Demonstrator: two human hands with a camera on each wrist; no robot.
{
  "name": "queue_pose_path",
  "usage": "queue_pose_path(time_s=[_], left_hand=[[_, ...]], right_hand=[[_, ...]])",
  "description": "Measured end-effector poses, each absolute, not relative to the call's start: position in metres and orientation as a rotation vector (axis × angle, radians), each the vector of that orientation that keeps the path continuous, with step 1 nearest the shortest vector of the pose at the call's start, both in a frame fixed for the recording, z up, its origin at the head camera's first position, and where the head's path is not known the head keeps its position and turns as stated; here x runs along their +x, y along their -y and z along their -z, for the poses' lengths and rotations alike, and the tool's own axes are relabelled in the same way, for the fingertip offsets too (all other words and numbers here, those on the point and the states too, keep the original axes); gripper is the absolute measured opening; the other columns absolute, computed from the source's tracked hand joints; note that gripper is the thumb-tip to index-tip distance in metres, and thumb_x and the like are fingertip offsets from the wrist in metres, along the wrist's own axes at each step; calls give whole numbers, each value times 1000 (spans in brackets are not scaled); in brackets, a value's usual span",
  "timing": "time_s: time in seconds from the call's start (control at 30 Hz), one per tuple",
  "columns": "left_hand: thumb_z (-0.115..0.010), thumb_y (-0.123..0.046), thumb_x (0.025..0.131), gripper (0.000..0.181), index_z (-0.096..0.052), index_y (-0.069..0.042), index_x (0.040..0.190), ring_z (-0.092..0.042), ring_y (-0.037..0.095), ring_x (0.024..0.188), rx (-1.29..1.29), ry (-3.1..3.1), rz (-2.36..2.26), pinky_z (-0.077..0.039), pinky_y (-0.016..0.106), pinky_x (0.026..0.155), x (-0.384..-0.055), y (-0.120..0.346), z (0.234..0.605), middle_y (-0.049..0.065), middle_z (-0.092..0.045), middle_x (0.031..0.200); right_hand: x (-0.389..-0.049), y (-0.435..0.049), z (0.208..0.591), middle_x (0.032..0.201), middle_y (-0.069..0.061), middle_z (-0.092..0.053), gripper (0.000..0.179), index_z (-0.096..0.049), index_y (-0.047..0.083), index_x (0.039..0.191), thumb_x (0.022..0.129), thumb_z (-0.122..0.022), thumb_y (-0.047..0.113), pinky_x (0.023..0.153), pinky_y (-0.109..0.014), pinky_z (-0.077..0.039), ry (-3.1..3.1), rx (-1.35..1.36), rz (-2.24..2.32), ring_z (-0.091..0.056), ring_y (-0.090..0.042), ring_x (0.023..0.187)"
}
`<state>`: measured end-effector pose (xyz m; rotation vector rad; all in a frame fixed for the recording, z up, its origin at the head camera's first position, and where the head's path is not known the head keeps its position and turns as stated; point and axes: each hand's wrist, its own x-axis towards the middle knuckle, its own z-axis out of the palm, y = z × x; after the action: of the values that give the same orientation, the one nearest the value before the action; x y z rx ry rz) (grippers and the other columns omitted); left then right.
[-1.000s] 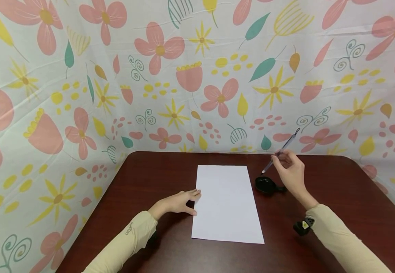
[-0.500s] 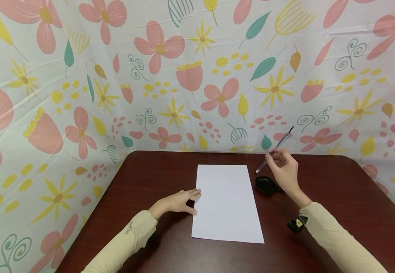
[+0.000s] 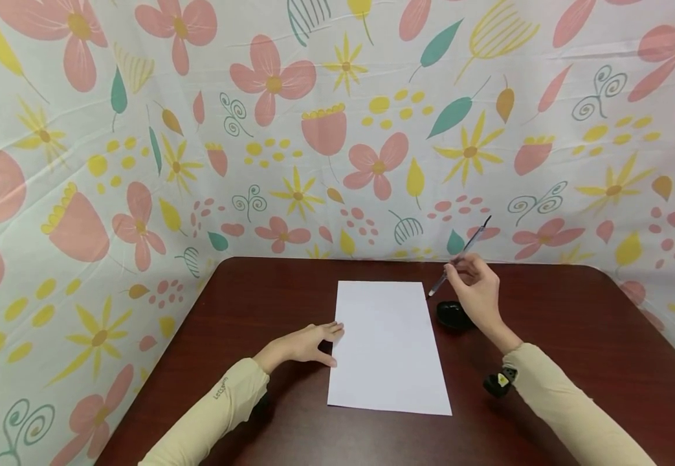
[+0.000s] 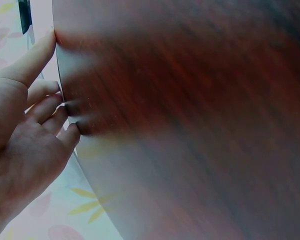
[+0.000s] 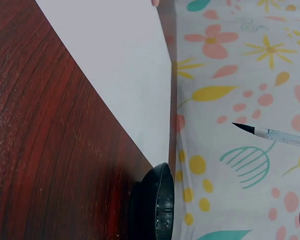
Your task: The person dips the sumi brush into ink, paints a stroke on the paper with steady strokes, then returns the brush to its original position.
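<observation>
A blank sheet of white paper (image 3: 388,349) lies on the dark wooden table. My left hand (image 3: 305,344) rests at its left edge, fingers spread and fairly straight, the fingertips and thumb tip on the paper. Above the table to the right, my right hand (image 3: 479,289) pinches a slim, clear-handled brush (image 3: 472,242) between thumb and fingers. Its dark bristle tip (image 5: 244,128) points down and left, by the sheet's upper right corner. A small black dish (image 3: 451,315) stands just right of the paper, partly covered by the right hand in the head view.
A dark reddish-brown table (image 3: 279,294) with rounded far corners carries everything. Flower-printed cloth (image 3: 325,149) hangs close behind it and along its left side. A black wrist camera (image 3: 497,384) sits under the right sleeve.
The right hand has moved left with the brush, its tip going from over the black dish to beside the paper's upper right corner. The left hand and paper have stayed put.
</observation>
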<state>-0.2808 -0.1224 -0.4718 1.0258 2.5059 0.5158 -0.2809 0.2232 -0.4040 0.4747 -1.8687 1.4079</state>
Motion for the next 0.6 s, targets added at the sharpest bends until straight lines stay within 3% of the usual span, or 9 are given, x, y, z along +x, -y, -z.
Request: queue_pose_path(time_s=[0.37,0.6], left_hand=[[-67,-36,80,73,-35,-8,140,-17,18,142,1043,-2523,-510,-24,46,110,-283,121,474,4,-24,152],[-67,-36,80,73,-35,-9,140,-17,16,142,1022,-2527,-527,-24,45,111,-281,123,475,2,-24,152]], right_hand=[[-281,-217,405,84,-26,-63,16,-58,-13,93,82,-62,-3,66,-16,-51,1864,524,-1445,-65,-14,74],[-284,-211,410,83,-23,-63,15,-58,-12,94,81,-62,-5,63,-14,-51,1877,551,-1445,-64,-7,73]])
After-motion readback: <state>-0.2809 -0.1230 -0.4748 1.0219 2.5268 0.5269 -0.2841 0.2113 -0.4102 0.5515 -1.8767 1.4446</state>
